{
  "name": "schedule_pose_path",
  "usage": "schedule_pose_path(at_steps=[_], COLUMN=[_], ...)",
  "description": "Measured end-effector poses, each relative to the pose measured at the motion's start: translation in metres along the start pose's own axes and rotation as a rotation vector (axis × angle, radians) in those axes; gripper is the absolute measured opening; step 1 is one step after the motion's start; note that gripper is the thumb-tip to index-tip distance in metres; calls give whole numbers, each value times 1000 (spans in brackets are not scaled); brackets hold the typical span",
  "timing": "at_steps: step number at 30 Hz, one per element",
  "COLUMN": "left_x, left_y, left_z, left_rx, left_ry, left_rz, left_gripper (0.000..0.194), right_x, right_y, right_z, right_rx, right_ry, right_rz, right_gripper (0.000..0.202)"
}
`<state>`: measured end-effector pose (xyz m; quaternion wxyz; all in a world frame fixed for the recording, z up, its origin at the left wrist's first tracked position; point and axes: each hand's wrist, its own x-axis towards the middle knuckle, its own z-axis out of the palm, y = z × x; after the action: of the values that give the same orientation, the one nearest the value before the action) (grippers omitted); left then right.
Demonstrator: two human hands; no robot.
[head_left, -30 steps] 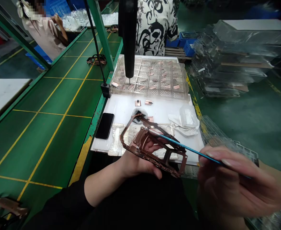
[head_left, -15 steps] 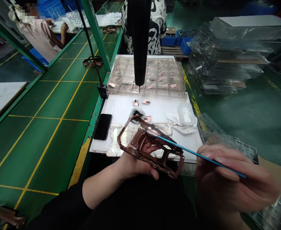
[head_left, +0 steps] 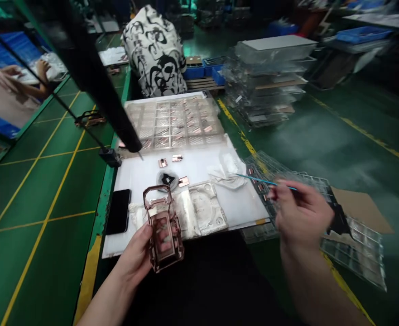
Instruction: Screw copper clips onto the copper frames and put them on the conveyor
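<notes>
My left hand point(head_left: 136, 251) holds a copper-brown model car body point(head_left: 176, 233), tilted upright, its window openings facing me. Fingers show through the openings. In my right hand point(head_left: 301, 208), off the table's right edge, a thin blue stick point(head_left: 258, 179) like a fine brush is pinched; its tip points left near a crumpled white cloth point(head_left: 228, 177), and I cannot make out what the tip is. Behind the car body lie a whitish moulded block point(head_left: 204, 210), a small plastic-lined cup point(head_left: 168, 179) with something black inside, and small copper-coloured parts point(head_left: 177, 158).
A black phone point(head_left: 118, 211) lies at the table's left edge, beside the green conveyor point(head_left: 56, 181). A clear compartment tray point(head_left: 172, 120) with parts covers the back. A dark pole point(head_left: 100, 86) leans over the left. Stacked trays point(head_left: 267, 81) stand right. A co-worker point(head_left: 155, 50) sits ahead.
The blue stick has come away from the car body and moved right with my right hand. The car body is turned more upright, to the left. My view has swung right.
</notes>
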<state>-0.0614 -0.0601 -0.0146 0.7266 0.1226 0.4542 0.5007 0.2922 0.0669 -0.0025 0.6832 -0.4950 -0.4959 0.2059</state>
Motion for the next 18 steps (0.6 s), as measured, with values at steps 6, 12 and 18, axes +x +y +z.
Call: schedule_pose_path(at_steps=[6,12,18], left_x=[9,32,63], left_y=[24,47,67], left_z=[15,31,20], left_rx=[337,950,1663], left_ry=[123,-100,-120], left_rz=[-104,48,238], left_gripper=[64,57,59], right_x=[28,25,-1], right_y=[75,96,133], right_z=[23,26,-49], right_rx=[-294,-261,-467], right_ry=[-123,-311,-148], right_rz=[69,154,284], right_gripper=[40,66,61])
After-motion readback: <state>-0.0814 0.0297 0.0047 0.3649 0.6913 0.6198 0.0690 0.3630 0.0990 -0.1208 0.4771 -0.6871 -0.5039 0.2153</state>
